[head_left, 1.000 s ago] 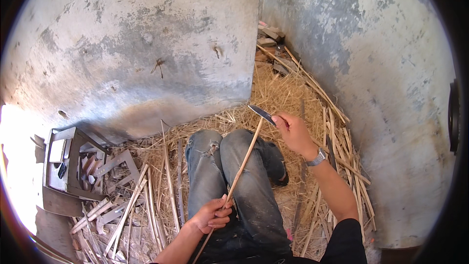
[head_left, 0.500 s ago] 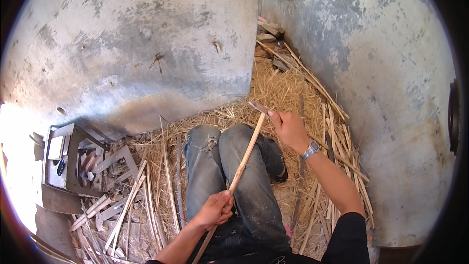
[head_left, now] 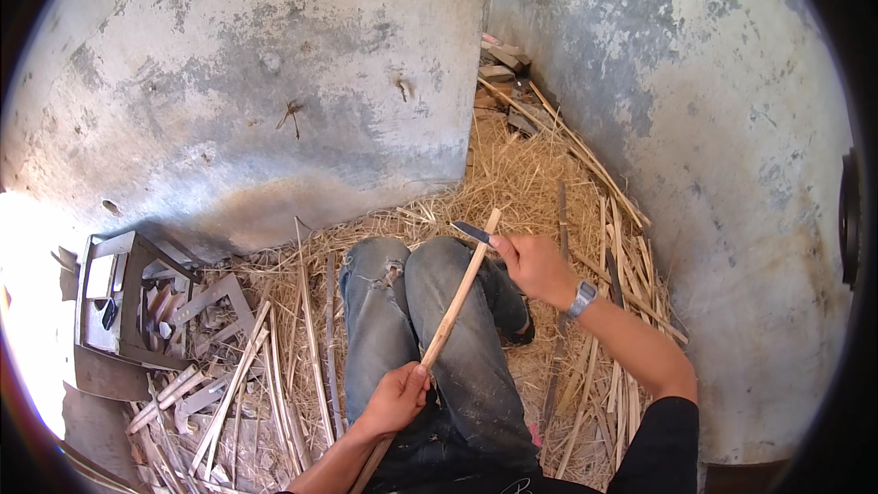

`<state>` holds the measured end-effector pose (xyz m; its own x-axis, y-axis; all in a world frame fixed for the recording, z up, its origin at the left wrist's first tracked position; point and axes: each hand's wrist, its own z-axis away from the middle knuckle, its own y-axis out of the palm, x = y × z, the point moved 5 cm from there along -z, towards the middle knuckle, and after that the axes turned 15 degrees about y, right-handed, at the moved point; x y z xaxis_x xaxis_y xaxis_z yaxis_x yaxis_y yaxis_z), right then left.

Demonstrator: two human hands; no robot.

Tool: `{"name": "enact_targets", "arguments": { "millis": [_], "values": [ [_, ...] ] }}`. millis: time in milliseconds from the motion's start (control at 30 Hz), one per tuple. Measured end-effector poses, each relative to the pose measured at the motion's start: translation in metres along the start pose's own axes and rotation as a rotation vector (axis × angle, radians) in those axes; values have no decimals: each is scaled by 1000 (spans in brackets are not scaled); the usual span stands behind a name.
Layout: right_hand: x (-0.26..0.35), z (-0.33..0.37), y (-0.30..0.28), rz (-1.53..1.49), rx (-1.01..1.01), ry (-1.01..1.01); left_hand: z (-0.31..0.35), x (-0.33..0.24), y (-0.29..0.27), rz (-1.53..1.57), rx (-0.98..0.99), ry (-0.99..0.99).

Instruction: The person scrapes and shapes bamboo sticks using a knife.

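My left hand (head_left: pixel 399 395) is closed around a long, pale wooden strip (head_left: pixel 455 307), which slants up and to the right across my jeans-covered legs (head_left: pixel 381 325). The strip's lower end runs down past my left wrist. My right hand (head_left: pixel 538 267), with a watch at the wrist, is closed on a knife (head_left: pixel 471 232). Its dark blade lies across the strip a little below the upper tip and points to the left. The knife's handle is hidden inside my fist.
Wood shavings (head_left: pixel 512 169) cover the floor ahead of me. Long strips (head_left: pixel 631 293) lie in a heap along the right wall (head_left: pixel 732 174). More strips (head_left: pixel 240 384) lie at the left, next to a dark metal frame (head_left: pixel 128 297). A pale, peeling panel (head_left: pixel 302 82) stands ahead.
My right hand and the knife have moved down and slightly toward me, so the blade sits below the strip's tip. My left hand keeps its hold in nearly the same place.
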<state>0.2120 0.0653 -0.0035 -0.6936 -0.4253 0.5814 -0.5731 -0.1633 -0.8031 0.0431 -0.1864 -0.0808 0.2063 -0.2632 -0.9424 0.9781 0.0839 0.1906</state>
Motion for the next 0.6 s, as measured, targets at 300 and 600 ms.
{"name": "enact_targets", "arguments": {
  "millis": [300,600],
  "values": [
    [-5,-2,-3,18,12,46,-4,2,-1,-145,-10,47],
    [13,13,4,-62,217,137,-6,0,-2,-186,-19,64]
  ]
}}
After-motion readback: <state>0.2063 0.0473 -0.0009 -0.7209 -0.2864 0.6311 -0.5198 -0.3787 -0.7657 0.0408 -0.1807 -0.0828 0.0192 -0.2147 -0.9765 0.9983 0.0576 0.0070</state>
